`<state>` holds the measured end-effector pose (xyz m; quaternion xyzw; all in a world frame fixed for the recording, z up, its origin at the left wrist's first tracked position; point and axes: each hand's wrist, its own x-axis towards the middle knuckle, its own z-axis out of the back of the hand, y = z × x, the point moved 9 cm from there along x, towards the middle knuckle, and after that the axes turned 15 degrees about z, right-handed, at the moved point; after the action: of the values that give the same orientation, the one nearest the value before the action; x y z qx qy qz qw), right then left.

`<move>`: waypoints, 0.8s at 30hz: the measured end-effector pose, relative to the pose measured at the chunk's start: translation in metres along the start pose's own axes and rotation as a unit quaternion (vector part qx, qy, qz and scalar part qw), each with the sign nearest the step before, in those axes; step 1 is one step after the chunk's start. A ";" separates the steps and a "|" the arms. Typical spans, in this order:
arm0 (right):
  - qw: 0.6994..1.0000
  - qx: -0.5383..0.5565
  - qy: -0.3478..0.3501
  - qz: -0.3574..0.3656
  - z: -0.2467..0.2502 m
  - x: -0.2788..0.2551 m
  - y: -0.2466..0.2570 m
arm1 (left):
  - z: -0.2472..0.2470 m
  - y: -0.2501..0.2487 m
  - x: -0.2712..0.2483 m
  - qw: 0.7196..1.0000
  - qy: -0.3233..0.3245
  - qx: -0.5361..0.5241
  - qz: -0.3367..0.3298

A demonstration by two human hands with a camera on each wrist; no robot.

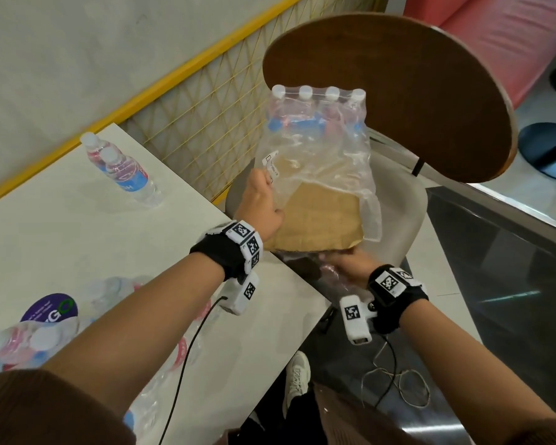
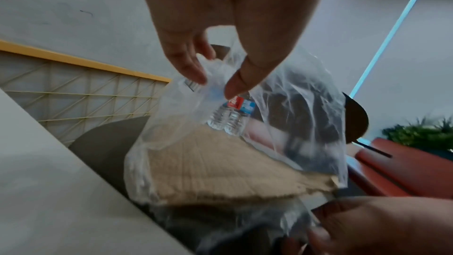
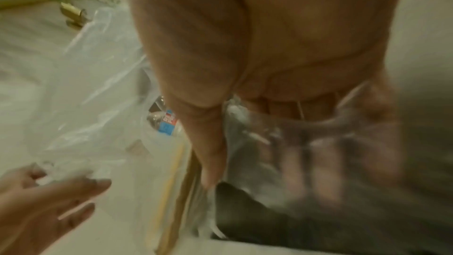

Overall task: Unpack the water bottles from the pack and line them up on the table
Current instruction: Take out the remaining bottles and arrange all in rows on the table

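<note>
A torn pack of water bottles (image 1: 318,123) in clear plastic wrap (image 1: 341,162) sits on a chair seat, with a brown cardboard base sheet (image 1: 318,216) showing. A row of white-capped bottles remains at its far end. My left hand (image 1: 257,200) pinches the wrap (image 2: 220,77) between thumb and fingers at the pack's left side. At the near edge my right hand (image 1: 350,264) grips the wrap (image 3: 257,143) and cardboard. Two bottles (image 1: 122,168) stand on the white table (image 1: 61,239) at the far left.
Another wrapped pack of bottles (image 1: 29,338) lies on the table's near left, under my left forearm. The chair's round wooden backrest (image 1: 414,91) rises behind the pack. A yellow-framed lattice fence (image 1: 199,107) runs along the table's far side. Cables lie on the floor.
</note>
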<state>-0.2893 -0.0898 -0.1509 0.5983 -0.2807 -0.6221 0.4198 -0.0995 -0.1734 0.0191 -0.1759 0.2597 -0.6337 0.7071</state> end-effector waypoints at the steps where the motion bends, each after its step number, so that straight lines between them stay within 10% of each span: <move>1: 0.998 -0.007 0.048 -0.043 -0.008 -0.009 -0.012 | -0.001 0.002 -0.005 0.999 -0.024 0.037 0.001; 4: 0.991 -0.012 0.107 -0.081 -0.020 -0.023 -0.034 | -0.012 -0.003 -0.029 0.993 -0.055 0.090 -0.048; 10: 0.996 -0.004 0.059 -0.066 -0.015 -0.020 -0.031 | -0.084 -0.024 -0.091 0.917 0.136 0.227 -0.298; 14: 0.999 -0.018 0.014 -0.041 -0.008 -0.016 -0.022 | -0.136 0.006 -0.093 0.853 0.268 0.382 -0.234; 24: 0.997 0.043 -0.051 0.030 -0.002 0.014 0.015 | -0.151 0.025 -0.067 0.855 0.267 0.420 -0.143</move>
<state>-0.2840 -0.1092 -0.1457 0.5741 -0.3463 -0.6265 0.3975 -0.1730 -0.0921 -0.1071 0.2787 0.1192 -0.7993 0.5189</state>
